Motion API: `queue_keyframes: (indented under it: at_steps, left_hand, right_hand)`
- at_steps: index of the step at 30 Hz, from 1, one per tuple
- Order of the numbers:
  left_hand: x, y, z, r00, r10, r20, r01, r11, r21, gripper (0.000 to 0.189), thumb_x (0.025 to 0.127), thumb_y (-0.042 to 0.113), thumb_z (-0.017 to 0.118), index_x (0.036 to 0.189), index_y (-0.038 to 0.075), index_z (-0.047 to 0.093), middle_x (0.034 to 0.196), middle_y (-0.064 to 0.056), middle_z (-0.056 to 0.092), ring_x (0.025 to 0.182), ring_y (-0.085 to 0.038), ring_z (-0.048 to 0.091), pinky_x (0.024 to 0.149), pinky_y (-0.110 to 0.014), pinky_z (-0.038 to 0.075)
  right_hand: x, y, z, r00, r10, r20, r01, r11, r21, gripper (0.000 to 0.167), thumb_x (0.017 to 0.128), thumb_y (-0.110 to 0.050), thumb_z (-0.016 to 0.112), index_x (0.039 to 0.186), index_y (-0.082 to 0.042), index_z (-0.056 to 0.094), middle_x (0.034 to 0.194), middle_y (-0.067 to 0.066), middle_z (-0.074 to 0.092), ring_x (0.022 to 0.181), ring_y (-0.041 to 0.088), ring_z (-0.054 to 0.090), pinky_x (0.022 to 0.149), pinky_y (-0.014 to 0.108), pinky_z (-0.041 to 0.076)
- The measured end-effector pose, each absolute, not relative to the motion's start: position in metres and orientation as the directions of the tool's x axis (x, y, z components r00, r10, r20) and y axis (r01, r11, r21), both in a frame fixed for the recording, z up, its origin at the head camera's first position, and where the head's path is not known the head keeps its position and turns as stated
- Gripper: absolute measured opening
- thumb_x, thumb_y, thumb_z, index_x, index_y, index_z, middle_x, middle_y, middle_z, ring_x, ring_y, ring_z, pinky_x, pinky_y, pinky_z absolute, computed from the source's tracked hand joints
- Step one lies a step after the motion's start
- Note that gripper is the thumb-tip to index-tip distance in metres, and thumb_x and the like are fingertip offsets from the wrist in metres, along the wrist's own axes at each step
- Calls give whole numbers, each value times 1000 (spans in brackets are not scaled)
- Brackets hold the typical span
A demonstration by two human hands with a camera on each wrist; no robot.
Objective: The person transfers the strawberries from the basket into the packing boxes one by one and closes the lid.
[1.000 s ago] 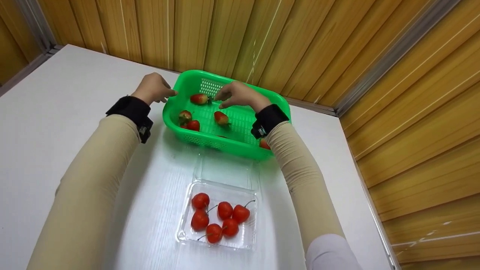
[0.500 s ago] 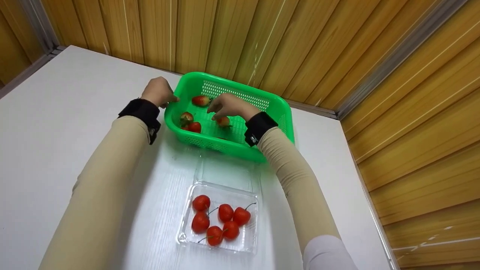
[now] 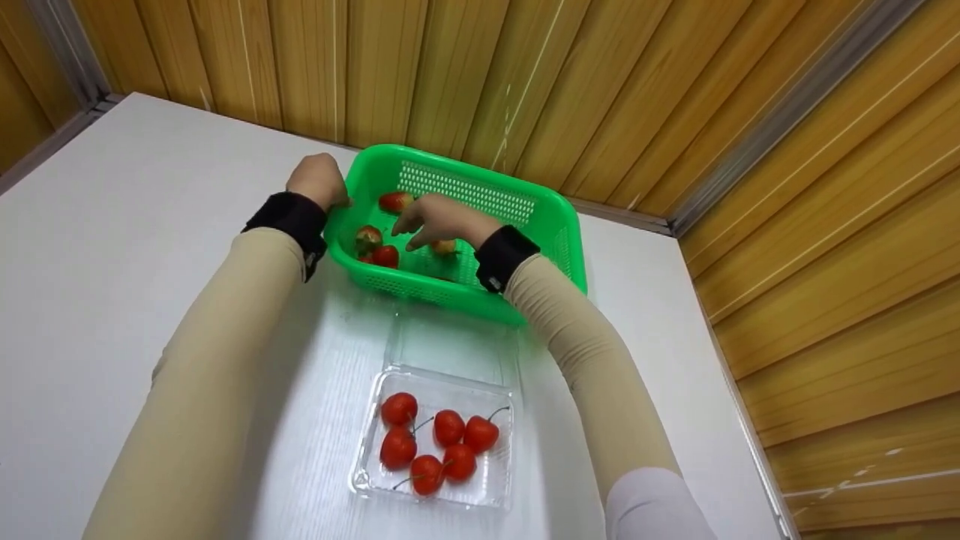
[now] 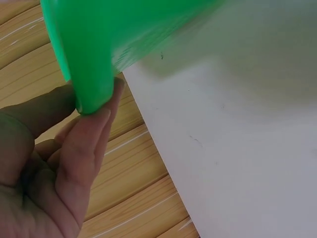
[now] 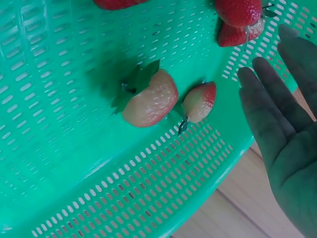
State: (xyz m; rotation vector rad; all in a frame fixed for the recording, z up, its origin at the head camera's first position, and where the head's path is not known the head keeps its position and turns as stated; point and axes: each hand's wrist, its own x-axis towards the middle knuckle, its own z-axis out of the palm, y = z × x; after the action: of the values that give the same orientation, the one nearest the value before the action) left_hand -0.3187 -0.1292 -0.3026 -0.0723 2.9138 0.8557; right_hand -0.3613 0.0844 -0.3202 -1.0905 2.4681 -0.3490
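My left hand [image 3: 318,180] is at the left end of a green perforated plastic basket [image 3: 576,247]. In the left wrist view, that hand's thumb and fingers [image 4: 81,144] pinch the basket's rim. Over the basket's inside hovers my right hand [image 3: 442,220], fingers spread and holding nothing. Strawberries lie scattered in the basket: one at the back left [image 3: 395,201], two by the left front [image 3: 368,237], and one partly hidden under the right hand [image 3: 444,247]. Seen from the right wrist, a pale strawberry [image 5: 151,101] and a smaller strawberry [image 5: 200,101] lie near the fingers.
In front of the basket, a clear plastic clamshell box [image 3: 363,450] holds several red cherries [image 3: 399,448], some with stems. Its transparent lid [image 3: 450,345] lies folded back toward the basket. Wood-patterned walls [image 3: 450,67] stand behind and to the right of the white table [image 3: 165,195].
My right hand has moved left and lower over the basket, now partly covering the middle strawberry. My left hand has come onto the basket's left rim.
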Motion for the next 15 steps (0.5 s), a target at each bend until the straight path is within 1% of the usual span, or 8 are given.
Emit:
queue_keyframes:
  at_steps: [3, 6, 9, 12, 15]
  left_hand:
    - [-319, -131, -302, -993, -18, -120, -78, 854, 514, 45, 90, 9, 72, 124, -20, 61, 131, -35, 62, 119, -43, 63, 100, -43, 58]
    - [-320, -130, -301, -990, -25, -136, -90, 862, 498, 46, 90, 8, 70, 125, -20, 61, 132, -34, 62, 119, -41, 62, 100, -43, 57]
    - [-321, -127, -299, -989, -30, -144, -97, 871, 481, 46, 90, 7, 68, 127, -19, 60, 134, -33, 61, 121, -39, 61, 101, -44, 57]
    - [-324, -123, -298, -990, -31, -136, -92, 877, 471, 45, 90, 5, 66, 128, -18, 60, 136, -32, 61, 123, -39, 61, 103, -45, 56]
    - [-326, -119, -298, -992, -30, -126, -86, 880, 467, 42, 90, 2, 64, 127, -17, 61, 136, -32, 61, 124, -39, 61, 104, -46, 56]
  right_hand:
    - [-361, 77, -322, -576, -766, -285, -683, 643, -347, 39, 93, -9, 74, 131, -3, 69, 134, 15, 70, 126, 31, 65, 109, 39, 53]
    - [-360, 72, -325, -546, -785, -291, -724, 618, -308, 39, 94, -10, 74, 132, -6, 69, 134, 12, 71, 124, 28, 67, 108, 37, 54]
    - [-359, 68, -328, -541, -791, -287, -736, 610, -293, 37, 94, -10, 73, 131, -9, 70, 131, 9, 72, 120, 26, 69, 104, 36, 55]
    - [-359, 65, -329, -545, -789, -284, -735, 612, -291, 35, 94, -9, 73, 128, -8, 72, 128, 11, 73, 112, 22, 70, 98, 35, 56]
    - [-358, 62, -331, -537, -791, -295, -738, 609, -291, 32, 94, -7, 73, 126, -5, 73, 125, 13, 75, 100, 16, 66, 89, 30, 55]
